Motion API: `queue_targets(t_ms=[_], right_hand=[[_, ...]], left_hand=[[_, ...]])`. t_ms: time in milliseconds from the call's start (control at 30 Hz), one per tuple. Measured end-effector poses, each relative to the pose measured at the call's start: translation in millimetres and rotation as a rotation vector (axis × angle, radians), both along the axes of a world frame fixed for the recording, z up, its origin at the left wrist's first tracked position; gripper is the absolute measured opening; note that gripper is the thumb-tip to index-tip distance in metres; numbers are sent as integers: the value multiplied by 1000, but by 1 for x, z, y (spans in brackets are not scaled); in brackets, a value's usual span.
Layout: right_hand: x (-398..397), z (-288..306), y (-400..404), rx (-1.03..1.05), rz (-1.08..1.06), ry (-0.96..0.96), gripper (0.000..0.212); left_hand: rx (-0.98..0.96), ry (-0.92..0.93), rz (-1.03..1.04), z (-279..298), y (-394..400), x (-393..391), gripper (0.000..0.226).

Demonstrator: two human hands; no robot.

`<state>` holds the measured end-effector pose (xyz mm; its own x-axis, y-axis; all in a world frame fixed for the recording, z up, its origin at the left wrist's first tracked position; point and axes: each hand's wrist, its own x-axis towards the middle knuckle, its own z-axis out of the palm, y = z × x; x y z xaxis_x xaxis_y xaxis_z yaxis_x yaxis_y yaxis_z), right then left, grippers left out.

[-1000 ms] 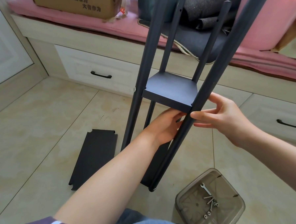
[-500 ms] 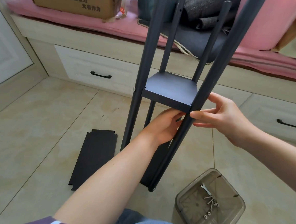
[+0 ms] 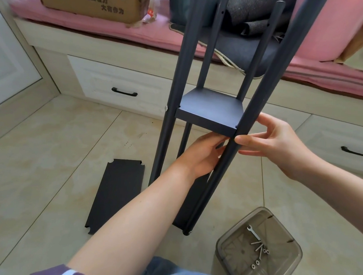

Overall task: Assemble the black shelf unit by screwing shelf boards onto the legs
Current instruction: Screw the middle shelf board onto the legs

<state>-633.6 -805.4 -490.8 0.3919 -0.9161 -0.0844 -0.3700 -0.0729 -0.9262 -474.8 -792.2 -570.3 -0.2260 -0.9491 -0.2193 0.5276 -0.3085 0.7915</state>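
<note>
loose board (image 3: 116, 195): 1, flat on floor, left of left hand
legs: 4 upright, near-right leg (image 3: 237, 140) between the hands
mounted shelf (image 3: 209, 113): 1, just above both hands
left hand (image 3: 200, 157): under shelf, fingers curled, grip hidden
right hand (image 3: 275, 142): fingertips pinch near-right leg at shelf corner
tub (image 3: 258, 249): 1 wrench, several screws, below right hand

A person seen from their own viewpoint: 2 bare forearms and bare hands, left hand (image 3: 198, 157) and right hand (image 3: 275, 142). A purple sleeve with a white stripe (image 3: 58, 272) shows at the left elbow. Blue denim jeans (image 3: 190, 274) cover the legs.
</note>
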Motion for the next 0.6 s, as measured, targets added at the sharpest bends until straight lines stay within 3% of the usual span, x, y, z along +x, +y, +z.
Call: queue_targets(t_ms=[200,400,600], right_hand=[[0,0,0,4,1,-4,61],[0,-1,0,11,-7,6,64],[0,1,0,11,-4,6,61]], left_hand=[[3,66,-22,5,2,2,26],[8,-77,-10,6,3,-2,30],[-15,14,5,-3,1,1,26]])
